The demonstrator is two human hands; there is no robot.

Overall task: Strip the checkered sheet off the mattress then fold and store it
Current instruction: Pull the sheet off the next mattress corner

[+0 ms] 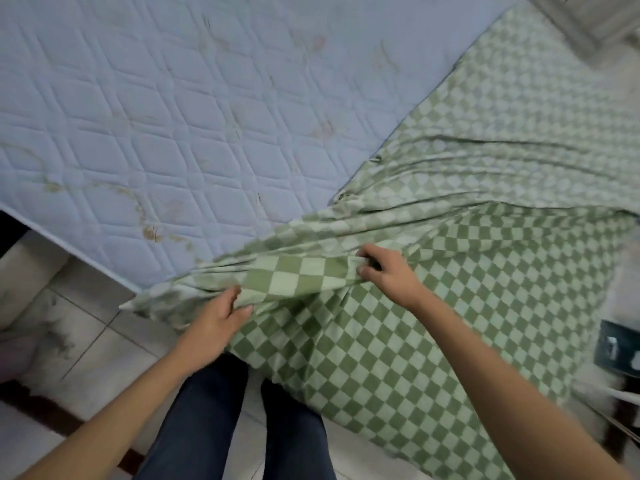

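A green-and-pale-green checkered cotton sheet [450, 306] lies bunched across the right half of a quilted white mattress [173, 116], whose left half is bare and shows brownish stains. The sheet's edge runs diagonally from the upper right down toward the lower left, and its near part hangs over the mattress side toward the tiled floor [104, 341].

The left hand [216, 320] is at the lower left end of the gathered fabric, near the mattress corner; its fingers [239, 311] are curled closed around a fold of the sheet. The right hand [388, 271] is further along the same ridge of cloth, with its fingers [367, 254] pinched shut on a raised pleat. Between the two hands the fabric is drawn into a taut band where the checks look larger, and long creases fan out from it toward the right.

Both bare forearms reach in from the bottom of the view. Dark blue trousers [207, 410] show below, beside the mattress edge. A dark object [616, 348] sits at the right edge; what it is cannot be told.
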